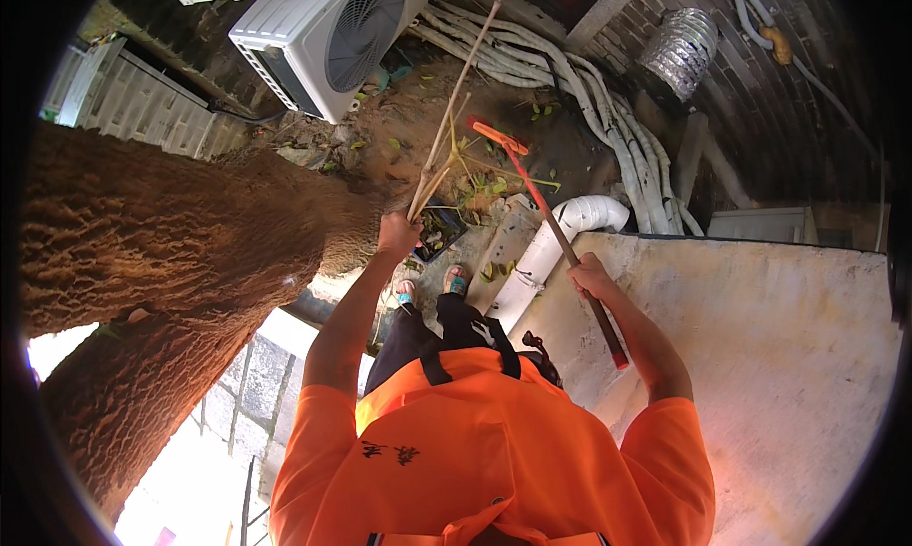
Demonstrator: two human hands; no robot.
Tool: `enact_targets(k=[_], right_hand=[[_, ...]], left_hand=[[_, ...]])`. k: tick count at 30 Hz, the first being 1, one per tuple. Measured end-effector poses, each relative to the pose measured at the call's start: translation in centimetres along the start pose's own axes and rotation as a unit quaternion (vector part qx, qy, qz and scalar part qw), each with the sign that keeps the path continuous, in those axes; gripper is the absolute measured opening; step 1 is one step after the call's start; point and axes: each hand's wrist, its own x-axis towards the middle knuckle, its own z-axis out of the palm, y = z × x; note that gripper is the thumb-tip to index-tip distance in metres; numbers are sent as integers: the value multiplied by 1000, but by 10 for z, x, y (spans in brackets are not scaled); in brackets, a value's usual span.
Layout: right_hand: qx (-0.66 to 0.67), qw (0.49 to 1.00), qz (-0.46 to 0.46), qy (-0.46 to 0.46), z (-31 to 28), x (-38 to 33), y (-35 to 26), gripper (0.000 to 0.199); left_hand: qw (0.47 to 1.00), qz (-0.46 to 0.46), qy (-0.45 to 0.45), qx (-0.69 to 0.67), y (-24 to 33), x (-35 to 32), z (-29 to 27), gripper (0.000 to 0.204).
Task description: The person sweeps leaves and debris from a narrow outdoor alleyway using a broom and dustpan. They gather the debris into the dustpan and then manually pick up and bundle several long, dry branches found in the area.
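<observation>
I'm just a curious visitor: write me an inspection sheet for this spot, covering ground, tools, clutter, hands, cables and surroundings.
Surface: brown, uneven ground, with scattered leaves.
Job's things: thin sticks; a long-handled tool with an orange-red head.
Clutter: a dark container with leaves in it.
Hands: left hand grips the sticks; right hand grips the tool.
Cables: pale wrapped lines run in a bundle; what they carry cannot be told.
Surroundings: tree trunk at left, fan unit at top, white pipe near the middle, silver duct upper right.
</observation>
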Motion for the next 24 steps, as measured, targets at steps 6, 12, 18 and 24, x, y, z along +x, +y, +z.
enact_targets(k=[6,12,18,24], right_hand=[[95,995,10,-7,16,-6,-1,19],[367,921,58,-119,13,-59,-45,13],[469,862,70,-180,-3,-81,-79,19],[504,815,133,-254,-13,-88,-88,22]], left_hand=[[1000,18,13,-9,-6,18,5,17],[994,38,60,-83,26,-8,-33,13],[978,66,185,-72,58,-25,-63,9],[950,108,265,-123,82,-42,-73,10]])
